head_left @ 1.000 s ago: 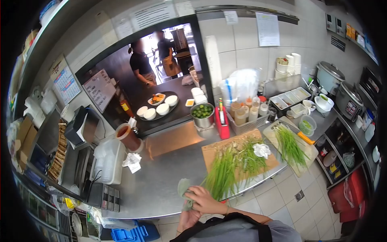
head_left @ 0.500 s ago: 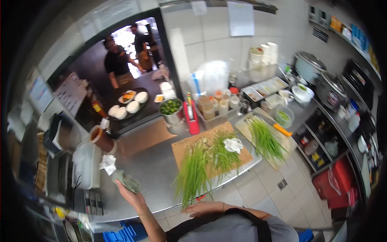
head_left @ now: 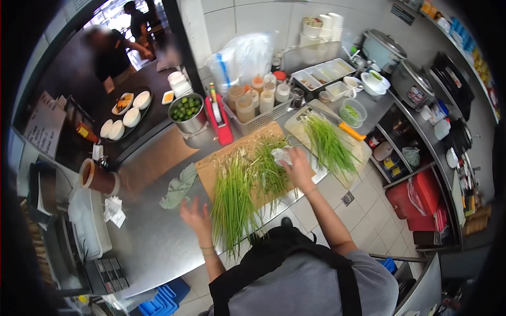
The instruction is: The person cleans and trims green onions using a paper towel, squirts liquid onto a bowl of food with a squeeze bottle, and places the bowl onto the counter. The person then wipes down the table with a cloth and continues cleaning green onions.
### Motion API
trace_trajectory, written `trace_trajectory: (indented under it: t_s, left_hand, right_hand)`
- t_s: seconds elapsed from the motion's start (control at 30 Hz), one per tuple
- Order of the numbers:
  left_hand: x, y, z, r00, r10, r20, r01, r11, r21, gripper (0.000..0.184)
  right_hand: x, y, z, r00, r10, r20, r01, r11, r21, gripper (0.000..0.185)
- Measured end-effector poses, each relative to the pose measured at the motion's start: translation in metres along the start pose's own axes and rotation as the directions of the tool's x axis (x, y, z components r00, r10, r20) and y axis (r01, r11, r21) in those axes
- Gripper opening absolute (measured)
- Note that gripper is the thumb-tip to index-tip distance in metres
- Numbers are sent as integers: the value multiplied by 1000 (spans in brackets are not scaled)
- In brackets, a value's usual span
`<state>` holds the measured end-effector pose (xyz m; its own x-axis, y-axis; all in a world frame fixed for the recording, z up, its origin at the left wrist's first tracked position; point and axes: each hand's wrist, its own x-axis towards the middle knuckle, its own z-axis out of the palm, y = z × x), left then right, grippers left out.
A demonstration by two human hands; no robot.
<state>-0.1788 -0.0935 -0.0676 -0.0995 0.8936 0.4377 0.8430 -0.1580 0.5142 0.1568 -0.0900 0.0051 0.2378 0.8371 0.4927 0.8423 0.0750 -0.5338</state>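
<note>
My left hand [head_left: 196, 217] is over the steel counter [head_left: 153, 242] with its fingers spread and nothing in them. Just beyond it lies a crumpled green cloth [head_left: 179, 186]. My right hand [head_left: 299, 169] reaches over the brown cutting board [head_left: 208, 171], its fingers on a crumpled white wad [head_left: 281, 156]. Long green stalks [head_left: 232, 200] lie across the board, their ends hanging past the counter's front edge. A second bunch of green stalks [head_left: 329, 142] rests on a pale board [head_left: 361, 152] to the right, near an orange-handled knife [head_left: 351, 131].
Behind the boards stand a pot of green fruit [head_left: 187, 109], a red holder [head_left: 220, 118] and a basket of bottles [head_left: 258, 122]. Crumpled paper [head_left: 114, 210] and a brown container [head_left: 99, 178] are on the left. Two people [head_left: 108, 55] stand beyond the opening.
The green cloth has left my left hand and lies on the counter beside the board. My right hand has moved from the front edge up to the white wad. The view has shifted right.
</note>
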Motion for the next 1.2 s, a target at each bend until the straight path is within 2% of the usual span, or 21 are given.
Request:
trace_trajectory:
  t_s: [0.03, 0.13, 0.2, 0.3, 0.37, 0.47, 0.57, 0.6, 0.67, 0.7, 0.83, 0.93, 1.03, 1.13, 1.2]
  left_hand:
    - [1, 18, 1, 1000, 26, 0, -26, 998, -54, 34]
    - [0, 52, 7, 997, 53, 50, -47, 992, -114, 27]
    - [2, 71, 17, 997, 69, 45, -64, 993, -101, 22]
    - [6, 96, 31, 998, 11, 60, -5, 994, -107, 18]
    - [14, 108, 50, 999, -35, 42, 37, 999, -34, 17]
    - [19, 107, 75, 996, -84, 30, 82, 994, 69, 16]
    - [20, 97, 86, 993, -118, 27, 114, 985, 131, 13]
    - [22, 93, 87, 993, -117, 15, 114, 984, 135, 11]
    - [19, 78, 89, 997, -78, -5, 78, 996, 42, 8]
    - [18, 74, 87, 990, -134, 47, 132, 990, 39, 7]
    - [22, 74, 81, 979, -182, 95, 189, 979, -72, 7]
    - [28, 65, 85, 993, -93, 66, 88, 993, 78, 8]
    - [33, 77, 68, 974, -185, 132, 154, 964, 218, 11]
    - [35, 71, 65, 967, -225, 116, 206, 966, 157, 14]
    - [34, 62, 67, 977, -201, 65, 200, 980, 16, 14]
  right_hand:
    - [8, 15, 9, 997, -16, -79, 6, 992, -124, 18]
    - [21, 61, 23, 997, -67, 40, 71, 990, -123, 15]
    - [33, 62, 6, 996, -65, 62, 69, 995, -68, 14]
    - [50, 49, -30, 995, -53, 90, 46, 996, 72, 13]
    - [52, 59, -29, 992, -25, 124, 3, 984, 178, 13]
    - [48, 85, -16, 975, 10, 224, -80, 948, 307, 13]
    - [49, 84, -21, 947, 105, 304, -246, 846, 473, 16]
    - [49, 85, -23, 931, 133, 341, -286, 845, 451, 19]
    - [45, 101, -8, 928, 106, 358, -306, 765, 566, 21]
    - [45, 103, -8, 918, 107, 382, -331, 739, 587, 19]
    - [48, 95, -9, 911, 93, 401, -373, 599, 709, 14]
    - [47, 89, -1, 918, 83, 387, -372, 517, 771, 14]
    - [43, 78, 1, 917, 94, 389, -383, 486, 786, 15]
    - [40, 63, -4, 896, 74, 437, -419, 463, 781, 15]
    - [39, 54, -5, 900, 63, 431, -408, 464, 786, 15]
